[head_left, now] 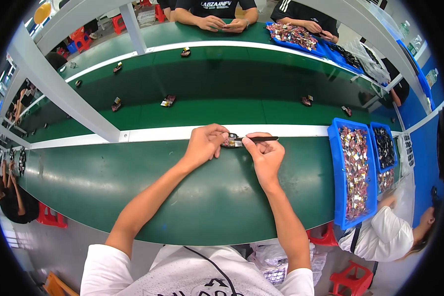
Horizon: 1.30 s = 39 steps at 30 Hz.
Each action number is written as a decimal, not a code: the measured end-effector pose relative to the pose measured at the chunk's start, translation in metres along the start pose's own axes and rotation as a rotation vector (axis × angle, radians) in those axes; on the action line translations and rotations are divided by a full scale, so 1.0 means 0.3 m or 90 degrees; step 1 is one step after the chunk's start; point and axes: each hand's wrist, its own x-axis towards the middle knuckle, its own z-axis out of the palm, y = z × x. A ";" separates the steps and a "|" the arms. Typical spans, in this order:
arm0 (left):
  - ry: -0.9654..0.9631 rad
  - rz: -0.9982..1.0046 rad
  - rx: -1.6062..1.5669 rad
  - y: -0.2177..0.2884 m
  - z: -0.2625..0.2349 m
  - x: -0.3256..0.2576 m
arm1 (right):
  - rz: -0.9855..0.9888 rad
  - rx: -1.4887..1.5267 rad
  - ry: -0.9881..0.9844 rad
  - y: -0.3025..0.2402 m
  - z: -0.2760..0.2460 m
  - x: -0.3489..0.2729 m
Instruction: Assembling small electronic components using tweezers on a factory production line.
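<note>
Between thumb and fingers, my left hand (204,147) holds a small electronic assembly (231,142), a dark shell with a reddish board and a pale part, close to the white rail. In my right hand (267,159) is a slim black tool like tweezers (265,138), pinched and lying level. Its tip end is at the right side of the assembly, mostly behind my thumb, so I cannot tell whether it touches. Both forearms reach over the green tabletop (207,207).
A blue tray (336,167) of small reddish boards stands right, beside a smaller blue tray (393,148) of black parts. Beyond the white rail (172,133), a green conveyor belt (222,74) carries spaced assemblies (168,100). Co-workers sit across it. A grey upright (69,84) rises left.
</note>
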 end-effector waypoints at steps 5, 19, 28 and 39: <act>0.023 0.015 -0.035 -0.010 0.019 -0.007 | -0.010 -0.081 -0.018 0.028 -0.031 0.003; 0.025 0.033 -0.053 -0.029 0.028 0.003 | -0.026 -0.215 -0.021 0.032 -0.031 -0.005; 0.010 0.026 -0.073 -0.032 0.032 0.004 | 0.021 -0.076 -0.009 0.052 -0.028 0.004; 0.000 0.024 -0.082 -0.041 0.017 0.010 | 0.070 -0.044 -0.050 0.034 -0.033 0.012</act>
